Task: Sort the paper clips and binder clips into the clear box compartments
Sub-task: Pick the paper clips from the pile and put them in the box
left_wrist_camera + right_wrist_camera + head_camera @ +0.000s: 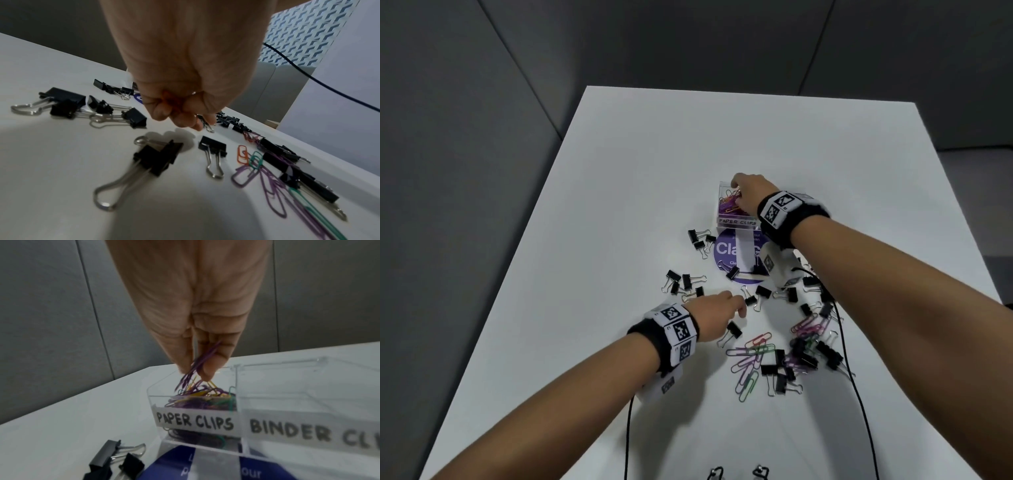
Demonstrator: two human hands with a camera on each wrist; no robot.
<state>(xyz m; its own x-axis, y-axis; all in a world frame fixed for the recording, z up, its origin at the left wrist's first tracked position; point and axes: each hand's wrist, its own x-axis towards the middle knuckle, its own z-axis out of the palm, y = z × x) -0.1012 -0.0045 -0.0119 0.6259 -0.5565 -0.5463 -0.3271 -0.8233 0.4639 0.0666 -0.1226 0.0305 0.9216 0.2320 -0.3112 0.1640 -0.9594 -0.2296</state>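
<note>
While poised over the clear plastic box [236, 386] compartment labelled PAPER CLIPS, right hand [195, 313] pinching purple wire paper clips [197, 363]. Left hand [185, 65] curled, possibly around something orange, blurred. Black binder clips [734, 330] and coloured paper clips [751, 359] scattered on white table [619, 205].

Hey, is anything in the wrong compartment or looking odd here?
Nothing is misfiled: the paper clips compartment holds only coloured paper clips. The binder clips compartment looks empty, while black binder clips lie scattered on the table.
</note>
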